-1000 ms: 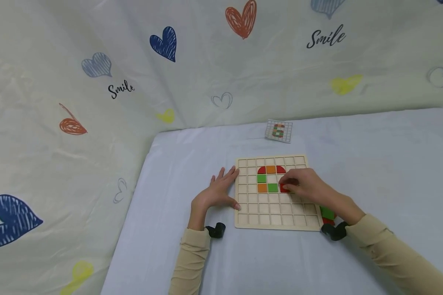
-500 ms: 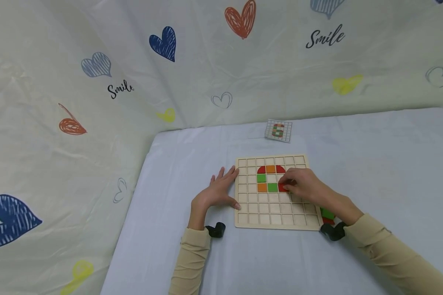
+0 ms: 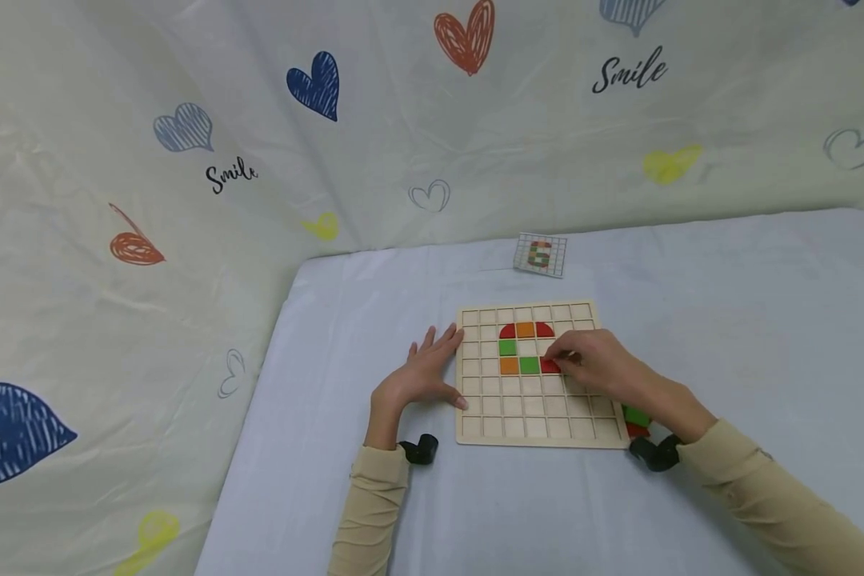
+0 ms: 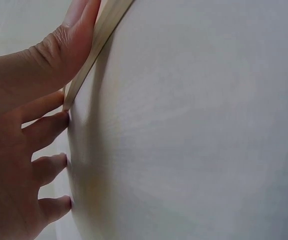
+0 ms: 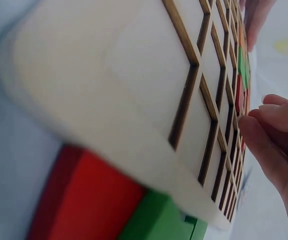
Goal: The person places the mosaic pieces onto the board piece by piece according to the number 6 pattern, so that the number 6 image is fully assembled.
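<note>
A wooden grid board (image 3: 540,442) lies on the table. Set into its cells are red rounded tiles (image 3: 544,330), orange tiles (image 3: 509,366) and green tiles (image 3: 529,366), forming part of a figure. My left hand (image 3: 423,376), fingers spread, rests against the board's left edge; thumb and fingertips touch it in the left wrist view. With bent thumb and fingers, my right hand (image 3: 592,362) pinches a red tile (image 3: 550,366) at the right end of the lower coloured row. The fingertips partly cover this tile, which appears to lie in its cell.
A small pattern card (image 3: 540,254) with a coloured figure on a grid lies behind the board. Beside the board's lower right corner are a loose red block (image 5: 91,195) and a green block (image 5: 156,217), partly under the right wrist. A printed cloth hangs behind the table.
The right fingertips have shifted slightly up on the red tile, so more of it shows. The left hand stays at the board's edge. The head view has shifted a little.
</note>
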Available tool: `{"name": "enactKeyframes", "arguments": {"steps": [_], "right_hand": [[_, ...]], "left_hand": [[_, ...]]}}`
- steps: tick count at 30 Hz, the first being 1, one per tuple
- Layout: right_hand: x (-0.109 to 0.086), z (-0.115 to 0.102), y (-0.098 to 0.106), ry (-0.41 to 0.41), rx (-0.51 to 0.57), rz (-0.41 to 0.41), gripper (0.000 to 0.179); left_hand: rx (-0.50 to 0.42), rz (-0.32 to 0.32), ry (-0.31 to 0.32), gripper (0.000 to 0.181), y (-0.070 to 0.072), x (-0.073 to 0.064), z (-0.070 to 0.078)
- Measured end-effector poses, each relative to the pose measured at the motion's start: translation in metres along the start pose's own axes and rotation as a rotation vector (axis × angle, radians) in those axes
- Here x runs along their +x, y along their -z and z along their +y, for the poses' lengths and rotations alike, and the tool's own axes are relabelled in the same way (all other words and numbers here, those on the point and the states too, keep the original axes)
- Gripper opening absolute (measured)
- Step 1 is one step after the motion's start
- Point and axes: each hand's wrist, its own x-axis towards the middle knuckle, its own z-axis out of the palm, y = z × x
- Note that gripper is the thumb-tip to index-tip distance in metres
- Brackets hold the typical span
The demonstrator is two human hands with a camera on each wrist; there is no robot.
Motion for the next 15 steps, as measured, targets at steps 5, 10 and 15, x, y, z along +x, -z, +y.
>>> {"name": "enactKeyframes", "arguments": {"steps": [5,10,15], "right_hand": [[-0.01,0.001,0.008,-0.047,-0.033,0.006,0.016],[-0.024,0.007,0.017,-0.086,-0.045,-0.003,0.017],[-0.041,0.016,0.026,-0.091,-0.068,0.009,0.019]], "left_hand": [[0.001,-0.006,0.002,0.121,0.0,0.0,0.0],[0.004,-0.008,-0.001,0.121,0.0,0.001,0.001],[-0.002,-0.005,0.001,0.121,0.0,0.0,0.002]]}}
